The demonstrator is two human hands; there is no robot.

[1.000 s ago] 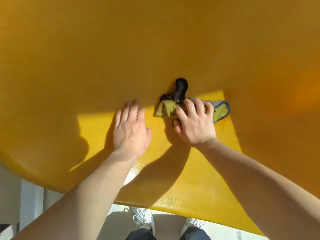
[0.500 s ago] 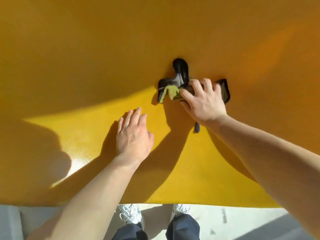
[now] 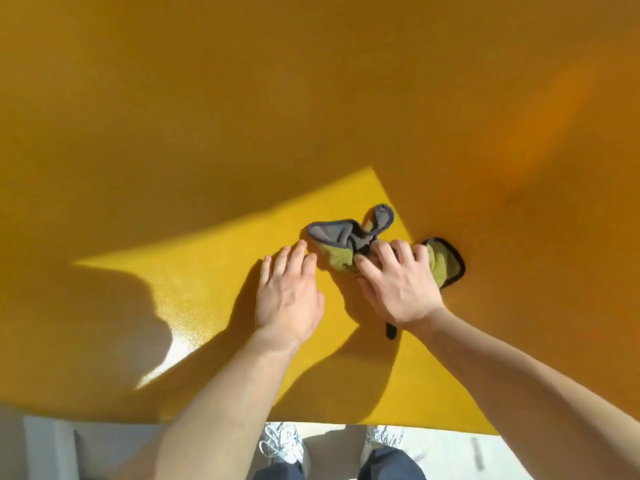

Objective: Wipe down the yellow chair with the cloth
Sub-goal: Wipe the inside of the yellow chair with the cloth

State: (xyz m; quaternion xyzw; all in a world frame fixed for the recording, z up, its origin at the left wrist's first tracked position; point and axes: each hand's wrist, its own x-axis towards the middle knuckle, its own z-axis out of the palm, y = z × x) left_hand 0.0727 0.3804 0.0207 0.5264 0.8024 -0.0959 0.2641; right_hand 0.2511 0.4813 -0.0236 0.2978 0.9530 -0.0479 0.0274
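Observation:
The yellow chair [image 3: 311, 116] fills nearly the whole view, its broad smooth surface partly sunlit and partly in shade. A crumpled cloth [image 3: 341, 244], grey on one side and olive green on the other with a dark hem, lies on the sunlit patch. My right hand [image 3: 398, 282] presses down on the cloth with spread fingers, covering its middle. My left hand [image 3: 289, 296] rests flat on the chair just left of the cloth, fingers apart and holding nothing.
The chair's front edge [image 3: 242, 419] runs across the bottom. Below it are a pale floor [image 3: 450, 455], my two white shoes [image 3: 282, 441] and dark trouser legs. A grey wall or panel [image 3: 45, 448] stands at the lower left.
My right hand has slid the cloth back toward me and into the sunlit patch. My left hand stayed flat on the chair, now close beside the cloth.

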